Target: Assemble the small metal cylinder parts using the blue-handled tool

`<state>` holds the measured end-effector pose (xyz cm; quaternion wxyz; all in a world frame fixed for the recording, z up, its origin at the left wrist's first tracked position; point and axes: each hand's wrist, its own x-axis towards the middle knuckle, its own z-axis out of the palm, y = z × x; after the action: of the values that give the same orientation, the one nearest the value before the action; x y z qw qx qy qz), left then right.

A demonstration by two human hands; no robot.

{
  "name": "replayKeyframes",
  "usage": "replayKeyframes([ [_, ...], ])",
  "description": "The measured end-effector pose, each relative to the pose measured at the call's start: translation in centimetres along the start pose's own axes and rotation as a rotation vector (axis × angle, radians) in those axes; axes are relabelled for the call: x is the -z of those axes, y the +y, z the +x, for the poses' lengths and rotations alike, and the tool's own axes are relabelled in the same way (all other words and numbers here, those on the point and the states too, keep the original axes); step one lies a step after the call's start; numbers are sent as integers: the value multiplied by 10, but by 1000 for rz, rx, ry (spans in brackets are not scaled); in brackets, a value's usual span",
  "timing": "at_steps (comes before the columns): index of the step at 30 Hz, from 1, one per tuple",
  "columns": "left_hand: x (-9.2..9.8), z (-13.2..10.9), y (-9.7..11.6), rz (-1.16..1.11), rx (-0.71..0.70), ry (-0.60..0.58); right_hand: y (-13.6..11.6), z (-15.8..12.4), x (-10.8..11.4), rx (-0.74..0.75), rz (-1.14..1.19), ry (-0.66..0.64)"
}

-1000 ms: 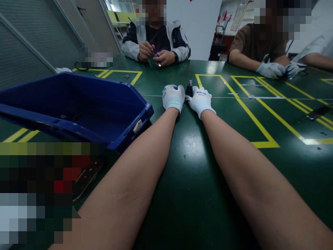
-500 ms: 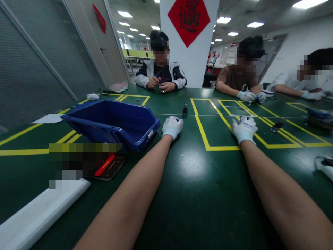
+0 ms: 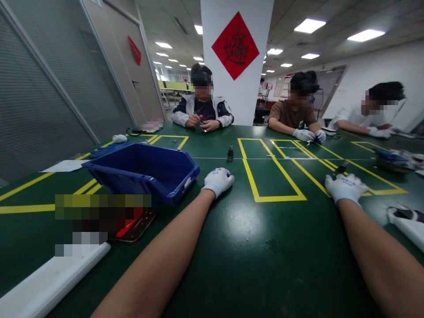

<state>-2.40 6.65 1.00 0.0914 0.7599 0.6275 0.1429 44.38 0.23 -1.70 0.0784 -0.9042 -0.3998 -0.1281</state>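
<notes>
Both my hands wear white gloves and rest on the green table [image 3: 258, 247]. My left hand [image 3: 218, 180] lies loosely curled beside the blue bin [image 3: 145, 170], holding nothing that I can see. My right hand [image 3: 344, 187] lies flat with its fingers spread, on a yellow floor-tape line at the right. A small dark upright part [image 3: 230, 153] stands alone on the table beyond my left hand, untouched. A small dark piece [image 3: 341, 167] lies just past my right hand.
Three people sit across the table, each working with their own hands. A phone [image 3: 135, 225] and a white board [image 3: 49, 282] lie at the near left. A white-and-dark object [image 3: 407, 221] sits at the right edge. Yellow tape rectangles mark the tabletop.
Both hands let go of the small dark part and drew back. My right hand swung out to the right; the view tilted up.
</notes>
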Motion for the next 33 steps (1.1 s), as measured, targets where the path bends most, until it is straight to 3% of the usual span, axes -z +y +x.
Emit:
replayKeyframes([
  [3,-1,0,1,13,-15,-10,4,12,-6,-35,-18,140],
  [9,-4,2,10,71,-56,-43,8,53,-32,-101,2,2],
  [13,-11,0,22,205,-104,18,11,74,-44,-133,8,-69],
  [18,-15,-2,34,249,-262,122,-1,71,-39,-18,-92,35],
  [22,-14,-8,41,278,-355,144,-31,36,-18,217,-148,103],
  [27,-4,-40,49,342,-499,130,-86,-46,14,434,-93,233],
  [31,36,-63,44,487,-654,44,-127,-120,42,755,35,262],
  [33,71,-60,30,522,-503,86,-145,-153,55,887,104,261],
])
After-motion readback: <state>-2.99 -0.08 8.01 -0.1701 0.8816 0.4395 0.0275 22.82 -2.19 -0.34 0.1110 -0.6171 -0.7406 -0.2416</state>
